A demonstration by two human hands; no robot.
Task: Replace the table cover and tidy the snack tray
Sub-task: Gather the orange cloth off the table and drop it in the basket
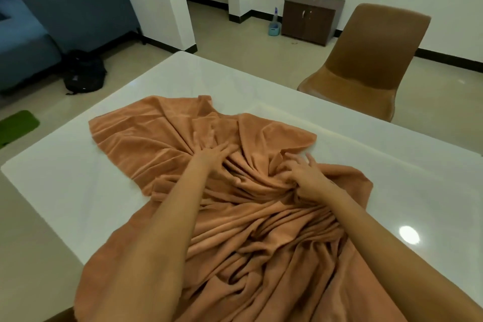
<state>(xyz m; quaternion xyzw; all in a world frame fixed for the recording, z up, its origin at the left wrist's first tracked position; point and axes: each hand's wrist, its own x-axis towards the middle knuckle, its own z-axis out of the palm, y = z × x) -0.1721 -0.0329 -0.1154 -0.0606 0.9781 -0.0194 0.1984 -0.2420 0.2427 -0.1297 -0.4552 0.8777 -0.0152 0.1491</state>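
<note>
An orange fleece table cover (156, 138) lies crumpled and heavily wrinkled across the middle of the white glossy table (392, 178), and its near end hangs over the front edge. My left hand (211, 157) presses on the cloth with fingers spread, bunching folds under the palm. My right hand (305, 175) is just to the right of it, fingers curled into a gathered ridge of the same cloth. No snack tray is in view.
A brown chair (366, 60) stands at the table's far right side. On the floor to the left are a black backpack (83, 73), a blue sofa (52, 21) and a green mat (15, 125). A dark cabinet (311, 18) stands by the back wall.
</note>
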